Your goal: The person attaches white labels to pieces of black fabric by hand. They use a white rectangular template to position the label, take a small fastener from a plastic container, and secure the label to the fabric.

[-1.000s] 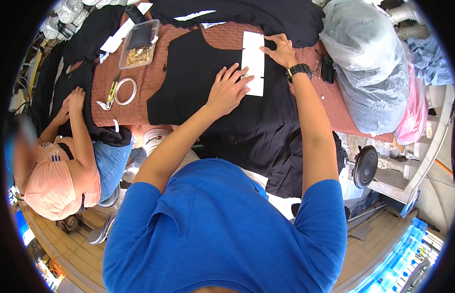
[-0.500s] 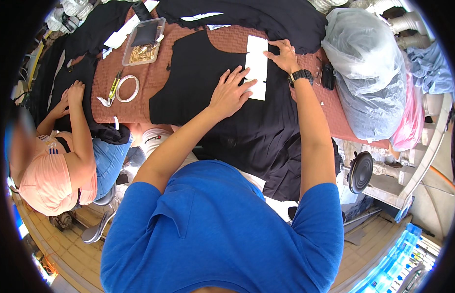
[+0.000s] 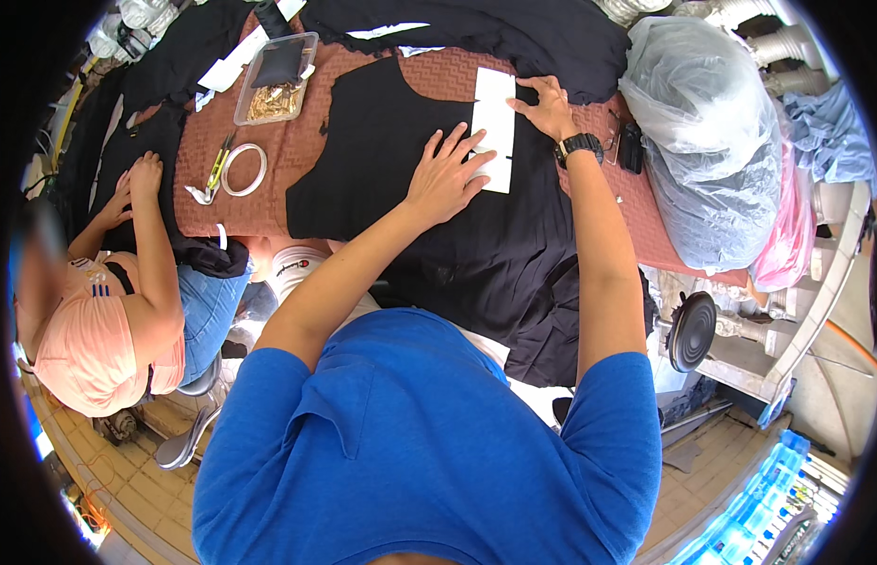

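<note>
A long white card point(image 3: 495, 94) with small notches lies on a flat piece of black fabric point(image 3: 373, 132). My left hand point(image 3: 443, 179) rests palm down with its fingers spread, part on the fabric and part on the card's left side. At the card's upper right edge is my right hand point(image 3: 550, 111), its thumb and index finger apart and the thumb tip touching the card's edge. A black watch point(image 3: 580, 145) is on that wrist. More black cloth point(image 3: 523, 254) drapes off the near side of the table, below my hands.
A clear box point(image 3: 274, 99) of small gold-coloured pieces, yellow thread snips point(image 3: 218, 168) and a white ring roll point(image 3: 245, 170) lie left on the red-brown table cover point(image 3: 269, 209). A stuffed plastic bag point(image 3: 707, 141) stands right. A co-worker in a peach top point(image 3: 104, 339) sits left.
Hardly anything differs. My left hand has shifted very slightly on the card, and the whole view has drifted a little; my right hand keeps its place.
</note>
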A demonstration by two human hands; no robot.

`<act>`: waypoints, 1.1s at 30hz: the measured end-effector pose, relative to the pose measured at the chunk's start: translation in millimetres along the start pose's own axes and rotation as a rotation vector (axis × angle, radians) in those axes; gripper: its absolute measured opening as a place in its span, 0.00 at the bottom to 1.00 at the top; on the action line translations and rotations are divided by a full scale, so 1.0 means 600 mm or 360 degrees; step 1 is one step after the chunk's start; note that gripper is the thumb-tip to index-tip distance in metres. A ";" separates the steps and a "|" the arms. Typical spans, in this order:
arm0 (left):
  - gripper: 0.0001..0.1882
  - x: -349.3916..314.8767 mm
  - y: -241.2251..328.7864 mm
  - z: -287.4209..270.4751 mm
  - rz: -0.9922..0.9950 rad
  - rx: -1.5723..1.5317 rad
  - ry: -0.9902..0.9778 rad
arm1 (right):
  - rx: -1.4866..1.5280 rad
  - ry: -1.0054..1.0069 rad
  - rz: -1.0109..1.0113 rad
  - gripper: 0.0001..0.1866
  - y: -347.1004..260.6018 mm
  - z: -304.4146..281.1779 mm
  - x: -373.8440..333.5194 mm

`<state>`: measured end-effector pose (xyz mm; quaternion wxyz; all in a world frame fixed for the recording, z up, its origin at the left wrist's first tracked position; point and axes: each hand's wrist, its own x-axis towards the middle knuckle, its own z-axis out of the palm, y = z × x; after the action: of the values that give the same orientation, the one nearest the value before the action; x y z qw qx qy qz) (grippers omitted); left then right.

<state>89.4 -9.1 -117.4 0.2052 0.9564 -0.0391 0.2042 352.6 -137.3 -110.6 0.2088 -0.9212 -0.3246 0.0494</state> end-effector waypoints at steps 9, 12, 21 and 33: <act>0.22 -0.004 -0.002 -0.006 0.0009 0.0035 0.0023 | 0.0104 -0.0024 -0.0032 0.32 0.008 0.005 0.011; 0.22 -0.005 -0.005 -0.002 0.0003 0.0037 0.0054 | 0.0115 -0.0012 -0.0067 0.31 0.007 0.005 0.015; 0.23 -0.009 -0.010 0.015 -0.0034 -0.0071 0.0169 | -0.0701 -0.0075 -0.0139 0.26 -0.195 -0.059 0.017; 0.24 -0.007 -0.023 0.032 0.0108 -0.0083 0.0150 | -0.0115 0.0174 -0.1309 0.08 -0.613 0.183 0.037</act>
<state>94.8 -4.6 -140.3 0.2245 0.9382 -0.0670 0.2549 132.8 173.2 -55.9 0.1955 -0.7228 -0.6555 -0.0984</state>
